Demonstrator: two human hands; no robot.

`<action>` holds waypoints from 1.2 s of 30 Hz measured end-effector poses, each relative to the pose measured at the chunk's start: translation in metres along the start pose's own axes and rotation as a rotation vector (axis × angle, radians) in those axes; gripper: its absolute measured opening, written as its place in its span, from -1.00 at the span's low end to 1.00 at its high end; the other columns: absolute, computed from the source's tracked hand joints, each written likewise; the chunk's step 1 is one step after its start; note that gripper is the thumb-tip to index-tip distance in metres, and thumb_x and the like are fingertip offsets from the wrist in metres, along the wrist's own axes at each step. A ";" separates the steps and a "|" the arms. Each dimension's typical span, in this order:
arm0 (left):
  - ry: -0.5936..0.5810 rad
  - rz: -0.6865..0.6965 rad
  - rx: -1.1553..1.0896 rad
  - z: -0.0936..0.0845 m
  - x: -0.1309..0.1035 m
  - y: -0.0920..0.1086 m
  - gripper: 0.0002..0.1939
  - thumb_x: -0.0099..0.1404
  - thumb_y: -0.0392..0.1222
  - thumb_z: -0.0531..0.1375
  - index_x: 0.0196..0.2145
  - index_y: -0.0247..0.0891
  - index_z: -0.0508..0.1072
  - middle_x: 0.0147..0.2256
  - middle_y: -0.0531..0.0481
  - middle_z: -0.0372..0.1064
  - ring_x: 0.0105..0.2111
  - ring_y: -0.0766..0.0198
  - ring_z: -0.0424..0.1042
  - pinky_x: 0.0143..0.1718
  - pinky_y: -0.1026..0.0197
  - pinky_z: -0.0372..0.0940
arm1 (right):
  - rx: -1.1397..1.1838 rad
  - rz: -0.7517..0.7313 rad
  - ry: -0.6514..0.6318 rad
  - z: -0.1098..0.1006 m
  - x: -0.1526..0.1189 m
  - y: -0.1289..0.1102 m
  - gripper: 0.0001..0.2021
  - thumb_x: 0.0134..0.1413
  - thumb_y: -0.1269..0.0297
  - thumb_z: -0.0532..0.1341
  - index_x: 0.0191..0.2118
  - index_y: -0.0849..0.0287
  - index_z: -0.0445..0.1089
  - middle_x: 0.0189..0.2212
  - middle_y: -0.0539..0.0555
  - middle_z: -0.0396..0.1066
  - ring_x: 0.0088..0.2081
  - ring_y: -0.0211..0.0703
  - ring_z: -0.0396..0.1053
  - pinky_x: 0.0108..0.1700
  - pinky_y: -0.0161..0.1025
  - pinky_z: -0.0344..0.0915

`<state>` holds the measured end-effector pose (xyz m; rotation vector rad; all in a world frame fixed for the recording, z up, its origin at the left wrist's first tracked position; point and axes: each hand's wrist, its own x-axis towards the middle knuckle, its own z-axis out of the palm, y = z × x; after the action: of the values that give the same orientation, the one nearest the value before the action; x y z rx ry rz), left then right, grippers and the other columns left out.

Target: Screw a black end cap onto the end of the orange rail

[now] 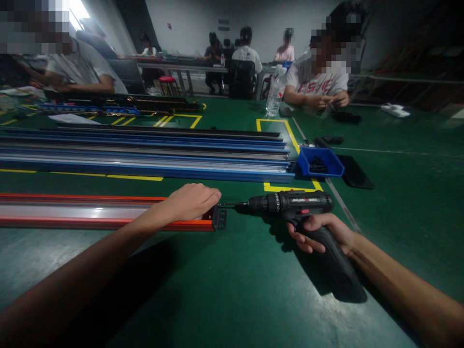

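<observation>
A long orange-edged metal channel (pixel 119 223) lies across the green table, with a black end cap (pixel 221 219) at its right end. My left hand (pixel 194 200) is closed over that end, its fingers bent down on the far side and partly hidden. In my right hand (pixel 319 232) is a black cordless drill (pixel 308 202), held by its grip with a finger at the trigger. Its chuck points left, and the bit (pixel 228 206) reaches to the end cap's upper part. Whether the tip sits in a screw is too small to tell.
Behind the channel lie several blue and black metal profiles (pixel 181 166). To their right stands a blue bin (pixel 322 170) of small black parts, beside a dark flat object (pixel 353 171). A water bottle (pixel 275 94) stands farther back. Co-workers sit across the table, including a person (pixel 319 79) at right.
</observation>
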<state>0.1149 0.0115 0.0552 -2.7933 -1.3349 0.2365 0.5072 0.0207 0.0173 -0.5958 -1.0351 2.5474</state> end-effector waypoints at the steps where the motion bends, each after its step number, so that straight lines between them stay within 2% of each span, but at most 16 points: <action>1: 0.000 -0.004 -0.002 0.000 0.000 0.000 -0.66 0.53 -0.17 -0.11 -0.14 -0.26 0.44 -0.32 -0.13 0.49 -0.41 0.10 0.45 -0.45 0.13 0.15 | -0.004 -0.001 0.003 0.000 0.000 0.000 -0.69 0.07 0.32 0.24 -0.13 0.39 0.60 -0.40 0.10 0.53 -0.66 -0.43 0.29 -0.36 -0.38 0.44; 7: 0.005 0.041 0.060 -0.001 -0.001 0.002 -0.68 0.51 -0.21 -0.10 -0.10 -0.29 0.44 -0.25 -0.17 0.51 -0.35 0.06 0.48 -0.42 0.12 0.19 | 0.002 0.025 0.025 0.001 -0.001 -0.001 -0.71 0.07 0.33 0.26 -0.15 0.40 0.60 -0.41 0.10 0.53 -0.65 -0.42 0.34 -0.36 -0.39 0.45; 14: -0.018 -0.002 0.060 -0.001 0.000 0.001 -0.63 0.54 -0.16 -0.14 -0.14 -0.28 0.44 -0.33 -0.13 0.49 -0.39 0.06 0.47 -0.45 0.12 0.17 | 0.009 0.041 0.052 0.003 -0.002 -0.002 -0.74 0.04 0.34 0.27 -0.19 0.38 0.61 -0.45 0.08 0.52 -0.64 -0.41 0.37 -0.39 -0.40 0.42; 17: -0.016 0.013 0.067 0.002 0.000 0.000 -0.64 0.54 -0.16 -0.13 -0.12 -0.28 0.43 -0.30 -0.14 0.50 -0.38 0.07 0.48 -0.45 0.13 0.17 | 0.003 0.047 0.061 0.004 -0.001 -0.003 -0.74 0.02 0.34 0.28 -0.20 0.38 0.61 -0.46 0.07 0.52 -0.66 -0.43 0.34 -0.39 -0.40 0.42; 23: -0.002 0.046 0.083 0.004 0.000 -0.002 -0.69 0.54 -0.17 -0.10 -0.08 -0.28 0.41 -0.23 -0.14 0.51 -0.33 0.07 0.50 -0.40 0.13 0.19 | -0.012 0.030 0.056 0.006 -0.001 -0.004 -0.74 0.04 0.35 0.27 -0.19 0.38 0.61 -0.45 0.06 0.52 -0.67 -0.43 0.32 -0.37 -0.37 0.45; 30: -0.021 0.031 0.074 -0.001 0.000 0.001 -0.69 0.53 -0.20 -0.10 -0.12 -0.27 0.42 -0.26 -0.14 0.50 -0.37 0.09 0.47 -0.42 0.12 0.16 | -0.016 0.033 0.058 0.003 -0.002 -0.003 -0.74 0.05 0.34 0.27 -0.19 0.39 0.59 -0.45 0.07 0.51 -0.64 -0.41 0.33 -0.37 -0.37 0.43; 36: 0.011 0.029 0.036 0.002 -0.001 -0.001 -0.69 0.52 -0.19 -0.09 -0.12 -0.27 0.44 -0.27 -0.14 0.50 -0.37 0.09 0.46 -0.41 0.12 0.16 | -0.003 0.035 0.033 0.001 -0.003 -0.003 -0.73 0.06 0.36 0.25 -0.16 0.40 0.59 -0.43 0.06 0.51 -0.63 -0.40 0.36 -0.35 -0.37 0.43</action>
<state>0.1133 0.0110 0.0531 -2.7814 -1.2758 0.2428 0.5092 0.0208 0.0210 -0.6602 -1.0267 2.5575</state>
